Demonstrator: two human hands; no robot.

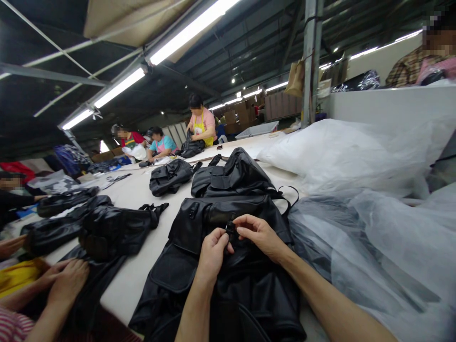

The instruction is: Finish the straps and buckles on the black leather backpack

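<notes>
A black leather backpack lies flat on the long white table right in front of me. My left hand and my right hand meet over its front flap. Both pinch a small black buckle between fingertips and thumbs. The rest of the backpack spreads toward me under my forearms.
More black bags lie behind and to the left. Heaps of clear plastic bags fill the right side. A co-worker's hands rest on a bag at lower left. Several other people work further along the table.
</notes>
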